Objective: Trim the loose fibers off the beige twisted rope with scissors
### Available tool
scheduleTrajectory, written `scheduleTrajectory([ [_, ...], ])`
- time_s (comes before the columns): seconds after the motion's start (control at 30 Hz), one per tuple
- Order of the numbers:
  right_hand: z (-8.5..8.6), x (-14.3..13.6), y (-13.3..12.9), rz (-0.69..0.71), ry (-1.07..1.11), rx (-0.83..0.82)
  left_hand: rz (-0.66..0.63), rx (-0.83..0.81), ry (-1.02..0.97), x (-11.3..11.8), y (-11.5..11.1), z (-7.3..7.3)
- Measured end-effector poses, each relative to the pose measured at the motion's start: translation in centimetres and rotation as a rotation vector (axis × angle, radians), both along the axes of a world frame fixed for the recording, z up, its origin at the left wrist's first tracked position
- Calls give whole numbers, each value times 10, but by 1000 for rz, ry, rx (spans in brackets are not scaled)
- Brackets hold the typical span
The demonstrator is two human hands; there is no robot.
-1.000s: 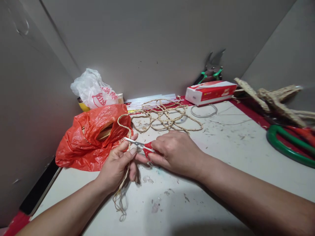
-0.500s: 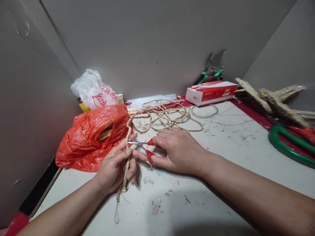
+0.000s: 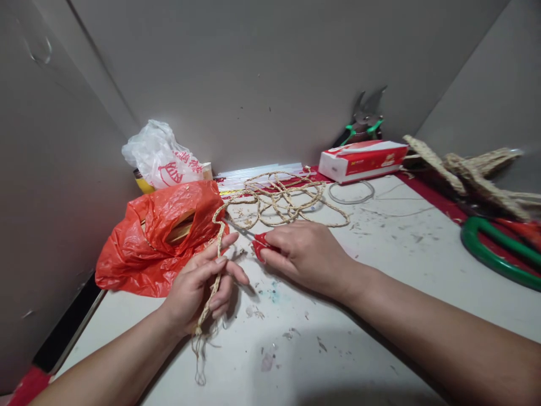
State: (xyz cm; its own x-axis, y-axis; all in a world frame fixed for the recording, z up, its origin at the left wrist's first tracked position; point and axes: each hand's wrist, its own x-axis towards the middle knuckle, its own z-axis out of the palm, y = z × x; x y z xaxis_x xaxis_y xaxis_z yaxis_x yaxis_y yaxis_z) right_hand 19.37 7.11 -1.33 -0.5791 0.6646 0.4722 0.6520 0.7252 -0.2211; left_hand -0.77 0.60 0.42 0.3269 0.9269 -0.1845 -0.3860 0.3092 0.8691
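Observation:
A pale braided cord [image 3: 216,280] runs across my left hand [image 3: 203,285], pinched between thumb and fingers, with the other fingers partly spread. Its frayed lower end hangs over the white table. From the hand the cord leads up to a loose tangle of loops [image 3: 291,206] farther back. My right hand [image 3: 300,254] holds small scissors by their red handles [image 3: 260,246]. The handles are close together, and the thin blades point up and left, near the cord above my left fingers.
Left of my hands lies a red plastic bag [image 3: 158,242], with a white bag [image 3: 163,155] behind. A tissue box [image 3: 363,162], wire coil [image 3: 351,192], pruning shears [image 3: 366,115] and green handle [image 3: 499,256] are at back and right.
The scissors have closed and turned upward, their blades moving off the cord at my left fingers. The cord's lower end has shifted left.

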Motion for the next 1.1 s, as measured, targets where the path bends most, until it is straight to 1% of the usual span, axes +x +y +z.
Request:
scheduleTrajectory([
  [0.07,-2,1,3,-36,95,-20,30,15,31,-1,1,-1],
  [0.13,-4,0,4,-33,161,-21,60,32,58,-2,1,-1],
  [0.27,-3,-1,3,61,200,46,131,46,176,-1,0,-3],
  [0.47,-3,0,1,109,183,101,254,109,428,2,1,-7],
  [0.63,-1,-1,-4,147,35,117,307,180,619,0,0,-11],
  [0.7,0,-2,-5,130,-33,112,288,225,696,0,-2,-12],
  [0.77,1,-3,-5,82,-87,85,277,272,753,0,-4,-12],
  [0.9,3,-4,-2,-100,-188,-26,310,350,814,2,-6,-10],
  [0.97,3,-4,0,-155,-212,-85,323,368,843,2,-5,-9],
  [1.03,3,-4,0,-151,-171,-125,335,378,868,1,-4,-10],
  [1.1,2,-4,-1,-110,-35,-150,335,394,885,0,-3,-12],
])
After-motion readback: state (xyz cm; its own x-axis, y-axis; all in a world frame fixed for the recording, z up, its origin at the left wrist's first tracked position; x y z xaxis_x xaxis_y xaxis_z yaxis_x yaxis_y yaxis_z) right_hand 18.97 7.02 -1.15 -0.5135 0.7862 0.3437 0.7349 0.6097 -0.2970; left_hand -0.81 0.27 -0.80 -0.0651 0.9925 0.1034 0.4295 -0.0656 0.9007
